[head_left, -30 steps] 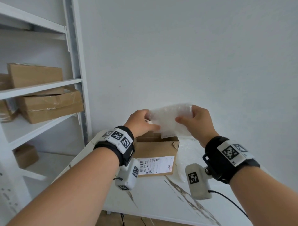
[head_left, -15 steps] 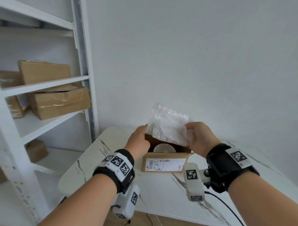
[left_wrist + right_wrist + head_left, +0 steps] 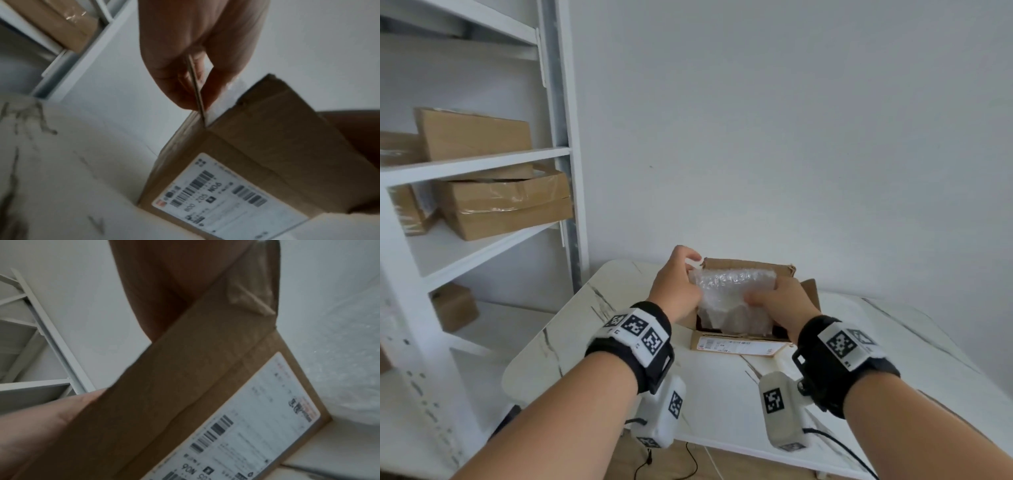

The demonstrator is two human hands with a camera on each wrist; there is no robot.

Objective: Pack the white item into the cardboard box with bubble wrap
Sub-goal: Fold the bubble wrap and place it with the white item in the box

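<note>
An open cardboard box with a shipping label stands on the marble table. A crumpled sheet of bubble wrap fills its opening and hides the white item. My left hand is at the box's left side. In the left wrist view this hand pinches the upright side flap, fingers outside and thumb inside beside the bubble wrap. My right hand lies on the wrap's right part, bent fingers gripping it. In the right wrist view the box's front flap hides those fingers.
A white shelf rack with several taped cardboard boxes stands at the left. A bare wall is close behind the table. More bubble wrap lies on the table right of the box. Cables hang under the table's front edge.
Both hands have come down with the bubble wrap from above the box into its opening. The round white item seen inside half a second ago is now covered.
</note>
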